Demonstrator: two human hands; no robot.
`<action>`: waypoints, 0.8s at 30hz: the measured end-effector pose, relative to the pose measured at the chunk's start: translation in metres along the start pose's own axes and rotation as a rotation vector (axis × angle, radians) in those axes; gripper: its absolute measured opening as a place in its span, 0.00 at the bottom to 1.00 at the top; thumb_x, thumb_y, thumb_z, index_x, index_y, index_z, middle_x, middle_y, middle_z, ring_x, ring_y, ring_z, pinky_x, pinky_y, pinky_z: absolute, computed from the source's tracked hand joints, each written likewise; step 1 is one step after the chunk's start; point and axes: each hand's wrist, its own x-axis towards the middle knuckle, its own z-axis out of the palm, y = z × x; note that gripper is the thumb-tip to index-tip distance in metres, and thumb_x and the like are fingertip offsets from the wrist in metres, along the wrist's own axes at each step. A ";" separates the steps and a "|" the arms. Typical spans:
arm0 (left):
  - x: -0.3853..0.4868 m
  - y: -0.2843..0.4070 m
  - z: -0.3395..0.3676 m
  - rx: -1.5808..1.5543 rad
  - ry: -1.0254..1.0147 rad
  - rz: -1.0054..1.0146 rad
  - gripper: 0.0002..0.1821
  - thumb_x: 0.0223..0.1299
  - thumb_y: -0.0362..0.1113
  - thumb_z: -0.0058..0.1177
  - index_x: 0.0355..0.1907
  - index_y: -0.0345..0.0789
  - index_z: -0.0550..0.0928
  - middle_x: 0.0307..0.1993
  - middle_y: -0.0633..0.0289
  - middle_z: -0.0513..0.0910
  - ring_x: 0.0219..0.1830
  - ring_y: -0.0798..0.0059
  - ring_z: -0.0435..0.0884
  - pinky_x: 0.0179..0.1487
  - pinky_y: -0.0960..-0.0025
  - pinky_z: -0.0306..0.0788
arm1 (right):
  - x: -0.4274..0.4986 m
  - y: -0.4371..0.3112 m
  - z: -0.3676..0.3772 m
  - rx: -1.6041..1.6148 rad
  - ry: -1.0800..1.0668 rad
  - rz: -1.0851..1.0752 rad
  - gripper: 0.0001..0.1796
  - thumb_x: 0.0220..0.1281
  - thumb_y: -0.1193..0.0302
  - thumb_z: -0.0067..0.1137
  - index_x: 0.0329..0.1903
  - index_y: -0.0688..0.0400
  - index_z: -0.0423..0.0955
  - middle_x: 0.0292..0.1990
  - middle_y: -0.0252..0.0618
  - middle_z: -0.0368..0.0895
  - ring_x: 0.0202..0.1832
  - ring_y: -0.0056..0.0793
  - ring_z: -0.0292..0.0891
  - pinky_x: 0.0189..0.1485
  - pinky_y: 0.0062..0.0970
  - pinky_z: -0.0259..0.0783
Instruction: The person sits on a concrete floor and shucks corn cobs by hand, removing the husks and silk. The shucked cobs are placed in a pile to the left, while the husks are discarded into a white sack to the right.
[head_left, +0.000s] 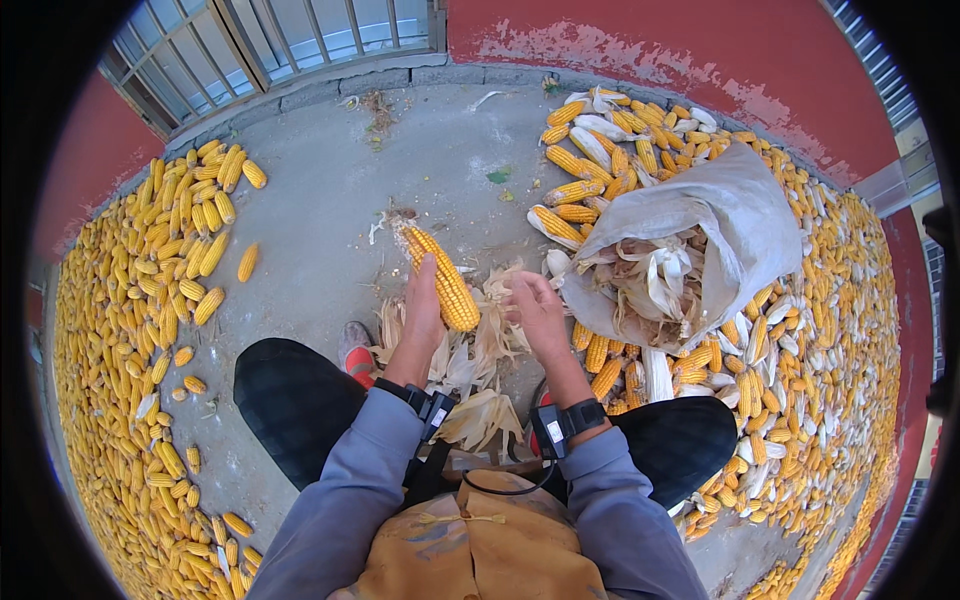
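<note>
My left hand (424, 306) holds a yellow ear of corn (448, 281) upright at a slant, its palm and thumb along the left side. The ear is bare of husk, with wispy silk and a dry stalk end at its upper tip. To the right of it is my right hand (537, 311), its fingers curled beside pale dry corn husks (491, 330). Whether those fingers pinch a strip of husk cannot be made out. More loose husks (480, 420) lie on the ground between my feet, below both hands.
A white woven sack (750, 202) stuffed with husks (667, 277) leans open on the right. Beneath and behind it spreads a heap of corn (810, 337), partly husked. Bare ears form another pile (142, 322) on the left. A red wall (675, 45) and barred door (270, 37) stand ahead.
</note>
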 end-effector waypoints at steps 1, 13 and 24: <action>-0.004 -0.002 0.009 0.065 -0.013 -0.016 0.23 0.67 0.54 0.37 0.45 0.33 0.70 0.35 0.58 0.76 0.35 0.70 0.78 0.42 0.64 0.74 | -0.005 -0.007 0.005 -0.031 -0.050 -0.036 0.21 0.62 0.60 0.54 0.51 0.61 0.67 0.42 0.38 0.76 0.40 0.22 0.73 0.40 0.22 0.72; -0.039 0.008 0.065 0.122 -0.356 -0.123 0.27 0.67 0.49 0.36 0.57 0.29 0.65 0.53 0.50 0.72 0.56 0.66 0.70 0.59 0.65 0.63 | -0.005 -0.041 -0.045 0.786 0.128 0.077 0.16 0.59 0.65 0.54 0.46 0.58 0.66 0.35 0.40 0.75 0.35 0.32 0.75 0.36 0.34 0.74; -0.001 -0.031 -0.004 0.438 0.040 -0.078 0.15 0.58 0.40 0.54 0.42 0.31 0.75 0.30 0.60 0.80 0.33 0.72 0.79 0.39 0.71 0.74 | 0.010 -0.013 -0.095 0.617 0.236 0.219 0.16 0.60 0.65 0.55 0.46 0.60 0.67 0.32 0.39 0.74 0.30 0.32 0.75 0.30 0.32 0.74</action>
